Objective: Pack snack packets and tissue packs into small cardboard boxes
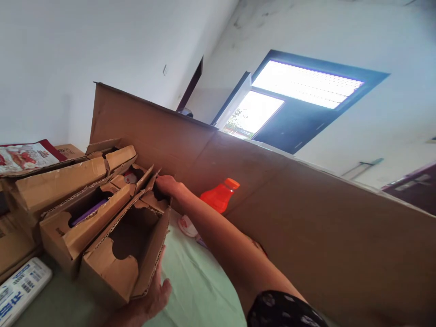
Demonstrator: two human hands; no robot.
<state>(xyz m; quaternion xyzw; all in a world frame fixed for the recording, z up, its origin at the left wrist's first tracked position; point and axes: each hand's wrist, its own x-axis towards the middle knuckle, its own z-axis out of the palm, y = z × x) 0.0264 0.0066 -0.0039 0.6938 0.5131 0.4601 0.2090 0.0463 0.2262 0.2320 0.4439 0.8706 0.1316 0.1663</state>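
Observation:
An open-topped cardboard box (114, 270) with cut-out end walls stands tilted in front of me. Its visible inside is dark, with no contents showing. My right hand (167, 185) is closed on its far end, at the upright flap; the fingertips are partly hidden. Along the box's right outer wall lies my left hand (157, 293), fingers stretched flat against the cardboard and thumb held apart. Just left of it, a second cardboard box (64, 236) holds a purple item (89, 212). Beyond my right forearm is an orange bottle (220, 196) with an orange cap.
More cardboard boxes (61, 181) stand at the left, near a red-and-white printed package (30, 156). A white labelled case (23, 288) lies at lower left. A tall cardboard panel (327, 236) rises behind the green-covered table (200, 281). A round white item (187, 225) sits beside my forearm.

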